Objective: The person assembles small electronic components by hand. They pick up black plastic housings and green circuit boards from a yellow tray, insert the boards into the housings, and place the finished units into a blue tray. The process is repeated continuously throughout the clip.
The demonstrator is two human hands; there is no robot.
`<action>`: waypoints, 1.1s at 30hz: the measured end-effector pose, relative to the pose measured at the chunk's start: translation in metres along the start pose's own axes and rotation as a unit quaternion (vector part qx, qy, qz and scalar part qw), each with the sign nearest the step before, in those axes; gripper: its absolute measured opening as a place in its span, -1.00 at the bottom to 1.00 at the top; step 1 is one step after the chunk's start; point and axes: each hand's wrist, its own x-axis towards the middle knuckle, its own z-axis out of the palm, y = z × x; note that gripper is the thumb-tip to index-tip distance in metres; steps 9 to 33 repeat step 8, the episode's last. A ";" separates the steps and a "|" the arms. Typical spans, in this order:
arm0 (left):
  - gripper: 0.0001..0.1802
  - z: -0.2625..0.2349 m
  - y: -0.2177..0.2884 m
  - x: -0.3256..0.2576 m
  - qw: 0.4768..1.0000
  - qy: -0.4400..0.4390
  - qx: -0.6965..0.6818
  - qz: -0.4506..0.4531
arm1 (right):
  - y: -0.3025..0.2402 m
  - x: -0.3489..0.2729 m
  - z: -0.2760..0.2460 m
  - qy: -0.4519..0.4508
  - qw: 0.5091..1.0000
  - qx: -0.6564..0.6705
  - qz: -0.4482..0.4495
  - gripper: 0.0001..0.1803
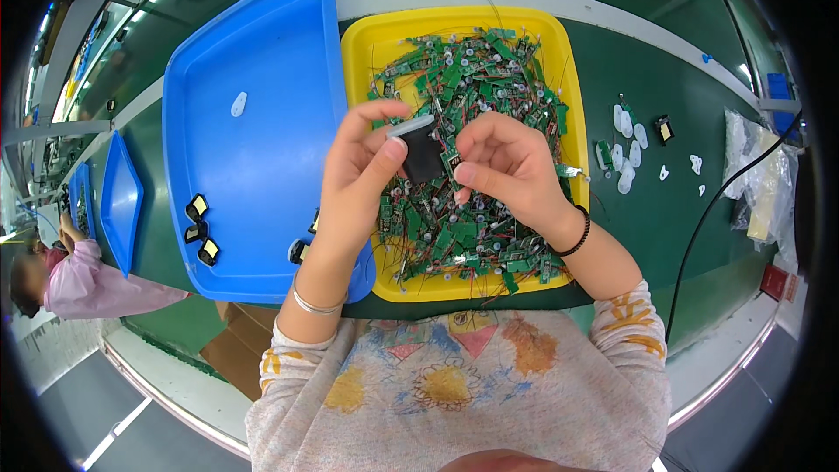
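Above the yellow tray (577,127), my left hand (360,157) grips a small black plastic casing (423,156) with a pale grey top edge between thumb and fingers. My right hand (502,162) is closed in a pinch close to the casing's right side. A small dark piece (452,161) shows at its fingertips, too small to make out. Beneath both hands lies a heap of green circuit boards (463,236) with thin wires and small round metal parts, filling the tray.
On the left, a blue tray (253,122) holds a white oval piece (239,104) and several black parts with yellowish faces (208,251). White oval covers (635,154) lie on the green table at right, near a black cable (703,210) and plastic bags (760,183). Another person (96,280) is at far left.
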 end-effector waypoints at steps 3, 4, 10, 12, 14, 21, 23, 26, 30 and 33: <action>-0.54 0.006 -0.002 -0.001 1.000 -0.010 0.022 -0.013 | 0.002 0.001 0.000 0.011 1.000 0.024 0.007 -0.85; -0.53 0.009 -0.003 -0.002 0.999 -0.010 0.047 -0.004 | 0.004 0.002 -0.002 0.013 0.999 0.032 0.002 -0.85; -0.50 0.007 -0.004 -0.002 0.999 -0.030 0.039 -0.009 | 0.006 0.001 -0.003 0.011 0.998 0.060 0.001 -0.85; -0.50 0.007 -0.004 -0.002 0.999 -0.030 0.039 -0.009 | 0.006 0.001 -0.003 0.011 0.998 0.060 0.001 -0.85; -0.50 0.007 -0.004 -0.002 0.999 -0.030 0.039 -0.009 | 0.006 0.001 -0.003 0.011 0.998 0.060 0.001 -0.85; -0.50 0.007 -0.004 -0.002 0.999 -0.030 0.039 -0.009 | 0.006 0.001 -0.003 0.011 0.998 0.060 0.001 -0.85; -0.50 0.007 -0.004 -0.002 0.999 -0.030 0.039 -0.009 | 0.006 0.001 -0.003 0.011 0.998 0.060 0.001 -0.85; -0.50 0.007 -0.004 -0.002 0.999 -0.030 0.039 -0.009 | 0.006 0.001 -0.003 0.011 0.998 0.060 0.001 -0.85; -0.50 0.007 -0.004 -0.002 0.999 -0.030 0.039 -0.009 | 0.006 0.001 -0.003 0.011 0.998 0.060 0.001 -0.85; -0.50 0.007 -0.004 -0.002 0.999 -0.030 0.039 -0.009 | 0.006 0.001 -0.003 0.011 0.998 0.060 0.001 -0.85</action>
